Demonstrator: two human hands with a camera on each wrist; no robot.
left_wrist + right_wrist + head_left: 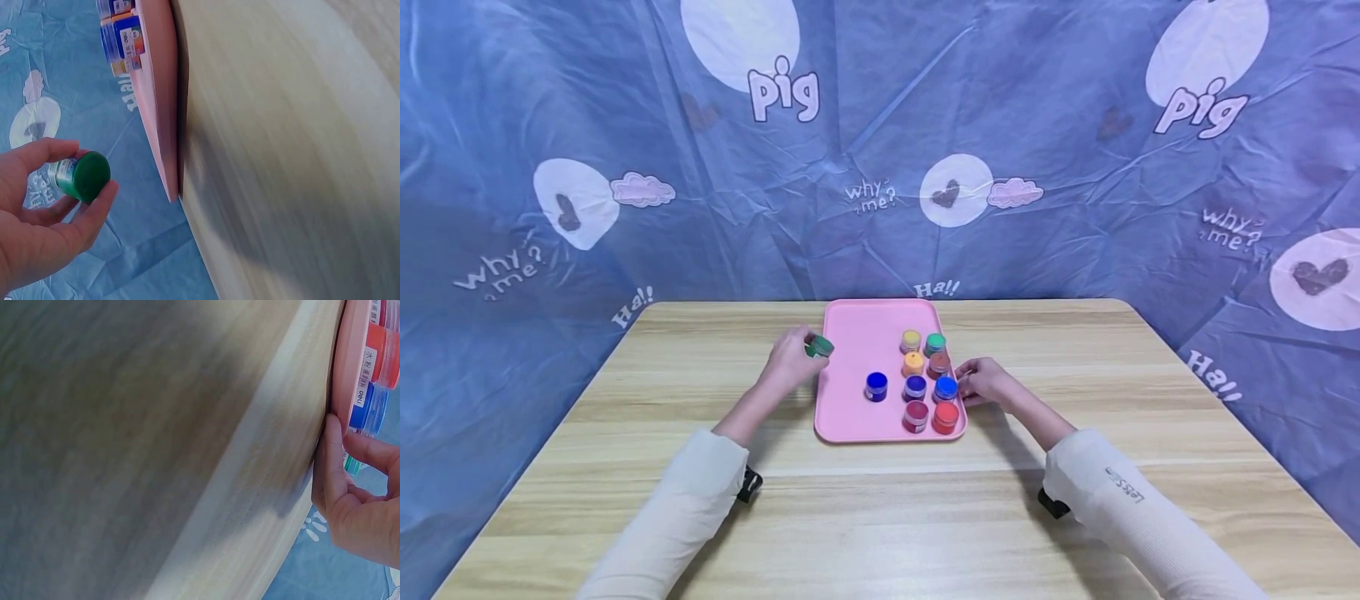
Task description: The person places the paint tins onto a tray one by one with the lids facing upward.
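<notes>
My left hand (787,358) holds a small green paint jar (820,347) over the tray's left edge. In the left wrist view thumb and fingers pinch this jar (91,176), its dark green end facing the camera. At the right side, my right hand (987,381) grips the rim of the pink tray (857,333), as the right wrist view shows with fingertips on both sides of the rim (347,375). Nearest to it stands a blue paint jar (946,388). A dark blue jar (876,386) stands alone, left of the others.
Two columns of paint jars line the tray's right side, among them a red jar (945,417), a dark red jar (915,416), a brown jar (938,364) and a yellow jar (911,341). The wooden table (880,517) reaches back to a blue printed cloth (880,250).
</notes>
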